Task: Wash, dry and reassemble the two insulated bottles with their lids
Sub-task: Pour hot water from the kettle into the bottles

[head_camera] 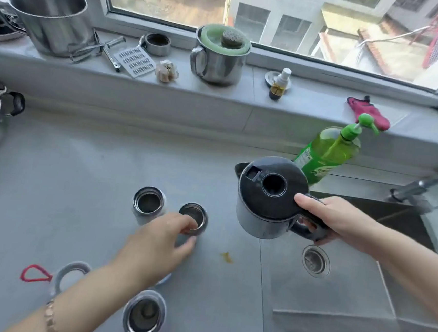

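The task seems to be at an early stage. No bottle is in the sink. Both stand open and upright on the surface, just beside each other, so washing with water, drying and reassembly all appear to lie ahead; I cannot tell whether any rinse is done.

The electric kettle hangs above the sink's left edge with its lid closed. It probably carries water meant for the bottles.

The white bottle stands free. The darker bottle is to its right, and the left hand steadies it. That grip is narrow, with fingers curled over the rim and the thumb against the wall.

The right hand grips tightly, its fingers wrapped round the kettle's handle and the thumb lying on top.

Nearer the person lie a steel lid and a lid with a red loop, both off and apart from the bottles.
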`<state>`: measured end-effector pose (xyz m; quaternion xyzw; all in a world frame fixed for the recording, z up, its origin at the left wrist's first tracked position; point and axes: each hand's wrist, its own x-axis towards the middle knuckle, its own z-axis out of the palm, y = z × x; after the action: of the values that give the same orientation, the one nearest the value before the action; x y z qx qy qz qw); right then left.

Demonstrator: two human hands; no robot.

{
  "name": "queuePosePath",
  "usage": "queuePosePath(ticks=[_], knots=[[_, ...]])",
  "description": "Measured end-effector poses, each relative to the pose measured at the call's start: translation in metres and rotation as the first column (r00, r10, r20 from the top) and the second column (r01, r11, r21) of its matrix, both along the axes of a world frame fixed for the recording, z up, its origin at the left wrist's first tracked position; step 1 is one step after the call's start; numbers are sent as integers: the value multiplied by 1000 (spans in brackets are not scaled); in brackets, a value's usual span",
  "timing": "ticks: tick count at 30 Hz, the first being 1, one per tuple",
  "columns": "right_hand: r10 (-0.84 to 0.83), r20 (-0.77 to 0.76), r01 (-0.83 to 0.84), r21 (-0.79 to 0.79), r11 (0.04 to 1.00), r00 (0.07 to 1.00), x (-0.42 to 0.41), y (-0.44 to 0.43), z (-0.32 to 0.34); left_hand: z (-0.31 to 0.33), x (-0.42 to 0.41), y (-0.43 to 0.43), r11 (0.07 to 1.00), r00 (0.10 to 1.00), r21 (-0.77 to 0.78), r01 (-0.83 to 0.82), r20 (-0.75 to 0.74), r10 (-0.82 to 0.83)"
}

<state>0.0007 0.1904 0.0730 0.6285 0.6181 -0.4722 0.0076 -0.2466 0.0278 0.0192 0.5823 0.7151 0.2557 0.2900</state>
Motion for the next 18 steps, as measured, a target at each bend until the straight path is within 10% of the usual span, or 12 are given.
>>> queuePosePath(ticks=[9, 18], knots=[[49, 168, -38, -70, 997, 985, 72, -46, -31, -23, 37, -10, 995, 999, -94, -29, 24, 31], [-230, -186, 239, 32, 970, 955, 87, -82, -59, -27, 33, 7, 983, 951, -35, -182, -259, 167]])
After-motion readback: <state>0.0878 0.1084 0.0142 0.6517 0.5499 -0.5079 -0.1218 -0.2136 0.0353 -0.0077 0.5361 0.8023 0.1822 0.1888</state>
